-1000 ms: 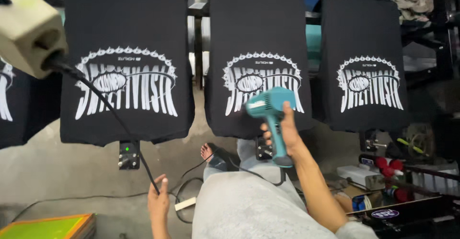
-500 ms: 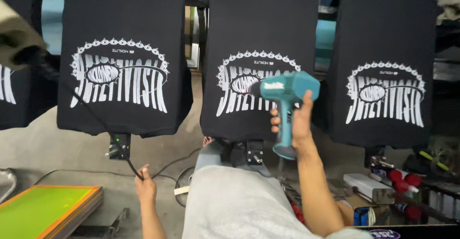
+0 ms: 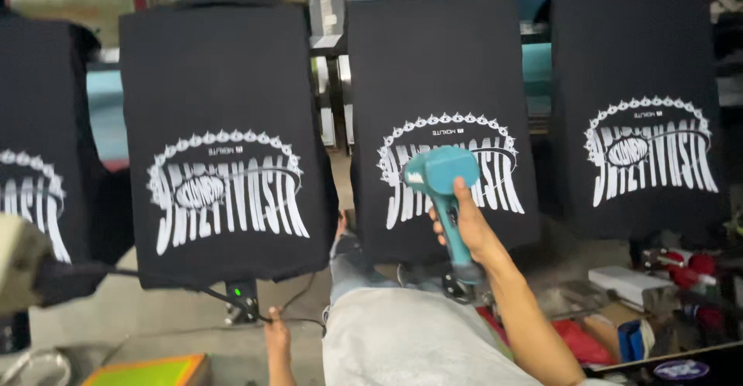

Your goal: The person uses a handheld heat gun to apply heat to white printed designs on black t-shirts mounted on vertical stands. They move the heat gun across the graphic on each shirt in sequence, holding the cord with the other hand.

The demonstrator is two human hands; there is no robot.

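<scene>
My right hand (image 3: 464,227) grips the handle of a teal heat gun (image 3: 437,173), its nozzle held close to the white print on the middle black shirt (image 3: 441,68). That shirt lies flat on a board, between a left black shirt (image 3: 224,84) and a right black shirt (image 3: 635,61) with the same print. My left hand (image 3: 276,339) hangs low by my grey-clad leg (image 3: 402,339), closed around a black cable (image 3: 209,297). The cable runs off to a blurred beige object (image 3: 19,270) at the left edge.
Another printed black shirt (image 3: 39,123) sits at the far left. A small box with a green light (image 3: 241,297) hangs under the left board. A green and orange frame (image 3: 143,372) lies bottom left. A white box (image 3: 627,284) and red items (image 3: 689,266) clutter the right.
The heat gun has shifted left across the middle shirt's print. The beige object dropped from the upper left to the lower left. The shirts now appear closer and larger.
</scene>
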